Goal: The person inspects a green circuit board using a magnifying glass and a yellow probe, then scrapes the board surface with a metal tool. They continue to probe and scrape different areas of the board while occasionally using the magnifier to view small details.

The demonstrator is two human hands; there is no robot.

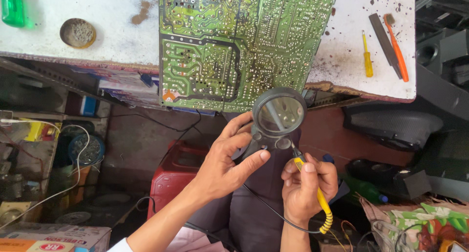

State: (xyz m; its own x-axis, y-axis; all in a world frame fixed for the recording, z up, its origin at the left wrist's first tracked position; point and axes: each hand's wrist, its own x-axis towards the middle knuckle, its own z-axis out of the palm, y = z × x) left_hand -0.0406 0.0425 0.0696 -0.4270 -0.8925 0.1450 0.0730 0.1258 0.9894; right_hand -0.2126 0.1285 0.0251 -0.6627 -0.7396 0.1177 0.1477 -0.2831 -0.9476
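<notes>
Both hands clenched: left [225, 159] around magnifier [277, 116], right [307, 186] around yellow probe [320, 203]; circuit board [234, 42] just above.

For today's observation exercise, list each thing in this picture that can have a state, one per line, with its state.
Left hand: holding the magnifier.
Magnifier: raised below the board's edge, lens facing the camera.
Right hand: gripping the yellow probe.
Yellow probe: tip touching the magnifier's base, cord trailing.
Circuit board: solder side up, overhanging the table.
Round tin: open.
Small screwdriver: lying unused.
Orange brush: lying flat beside the file.
</notes>
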